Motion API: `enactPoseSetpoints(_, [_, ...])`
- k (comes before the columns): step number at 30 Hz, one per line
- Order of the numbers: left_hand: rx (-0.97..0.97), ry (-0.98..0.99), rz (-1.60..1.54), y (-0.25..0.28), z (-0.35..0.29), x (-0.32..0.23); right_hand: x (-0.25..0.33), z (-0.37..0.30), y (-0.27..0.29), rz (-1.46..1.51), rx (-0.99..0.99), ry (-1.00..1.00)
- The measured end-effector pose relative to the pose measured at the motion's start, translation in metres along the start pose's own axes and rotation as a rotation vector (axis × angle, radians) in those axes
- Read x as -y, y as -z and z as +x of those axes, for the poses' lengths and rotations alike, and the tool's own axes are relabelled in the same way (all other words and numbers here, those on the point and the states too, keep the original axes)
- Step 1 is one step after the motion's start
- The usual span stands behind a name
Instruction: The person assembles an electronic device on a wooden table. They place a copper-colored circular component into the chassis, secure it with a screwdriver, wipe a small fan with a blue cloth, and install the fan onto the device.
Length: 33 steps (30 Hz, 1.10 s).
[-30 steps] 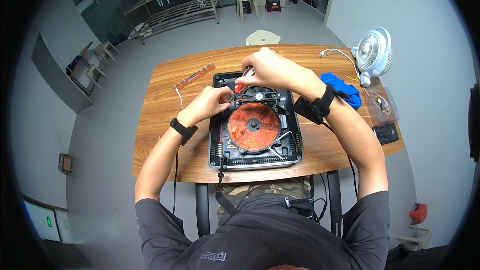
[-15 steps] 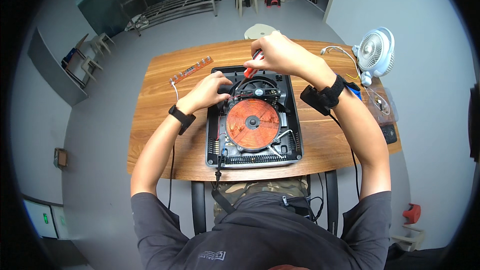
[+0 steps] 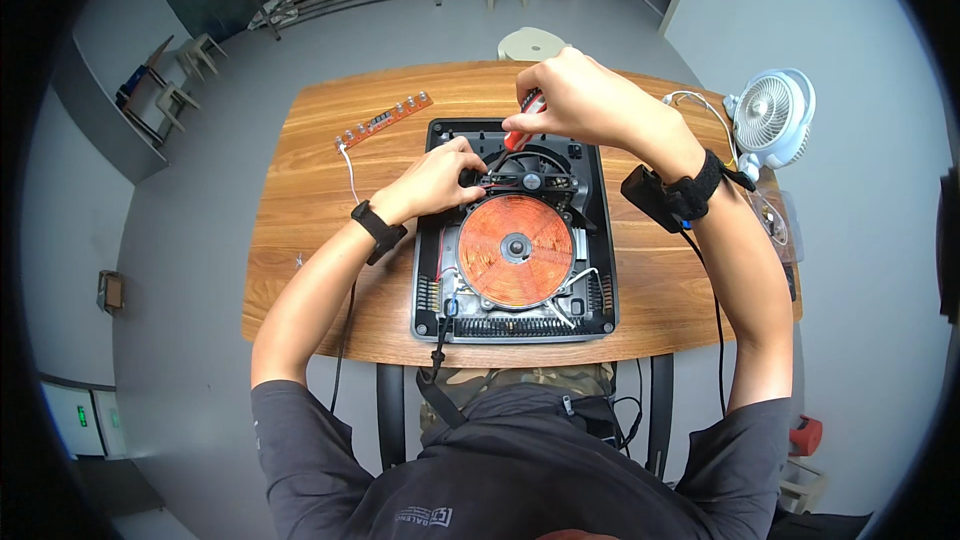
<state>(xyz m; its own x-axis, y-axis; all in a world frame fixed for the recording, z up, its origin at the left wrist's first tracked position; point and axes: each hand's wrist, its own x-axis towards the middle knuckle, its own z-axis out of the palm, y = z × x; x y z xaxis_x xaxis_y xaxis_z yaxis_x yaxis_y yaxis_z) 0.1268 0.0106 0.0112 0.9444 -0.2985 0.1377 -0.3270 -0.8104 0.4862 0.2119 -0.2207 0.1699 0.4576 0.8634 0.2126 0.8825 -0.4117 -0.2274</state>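
Note:
An opened induction cooker with a black casing [image 3: 606, 270] lies on the table in front of me. A round copper coil [image 3: 490, 250] fills its near half, and a black cooling fan [image 3: 533, 181] sits behind the coil. My right hand [image 3: 590, 105] is closed round the handle of a red and black screwdriver [image 3: 517, 140], which points down and left toward the fan. Its tip is hard to make out. My left hand [image 3: 438, 180] curls its thumb and fingers at the left side of the fan, seeming to grip its frame.
On the wooden table [image 3: 320, 210], an orange circuit strip [image 3: 385, 121] with a white lead lies at the back left. A pale blue desk fan [image 3: 772, 115] and a clear tray stand at the right. A beige stool [image 3: 531, 44] is beyond the far edge.
The view has shifted a little. My right hand still holds the screwdriver over the fan, its handle now more upright. My left thumb and fingers sit closer in at the fan's left side.

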Motion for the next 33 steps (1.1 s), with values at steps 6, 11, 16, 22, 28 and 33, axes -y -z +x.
enactPoseSetpoints(6, [-0.058,0.071,0.026,-0.005,-0.002,-0.012,0.003,0.008,-0.002,-0.014,0.077,0.009])
enactPoseSetpoints(11, [-0.085,0.075,0.055,-0.006,0.0,-0.009,0.005,0.016,-0.006,-0.011,0.094,0.051])
enactPoseSetpoints(16, [-0.058,0.14,0.034,-0.005,0.003,-0.011,0.011,0.02,-0.008,-0.019,0.107,0.034])
enactPoseSetpoints(22, [-0.089,0.102,0.046,-0.008,0.001,-0.009,0.012,0.023,-0.009,-0.029,0.127,0.052])
enactPoseSetpoints(28, [-0.074,0.118,0.036,-0.008,0.002,-0.01,0.016,0.026,-0.011,-0.093,0.143,0.057])
enactPoseSetpoints(33, [-0.088,0.108,0.04,-0.008,-0.001,-0.009,0.025,0.034,-0.01,-0.118,0.195,0.04])
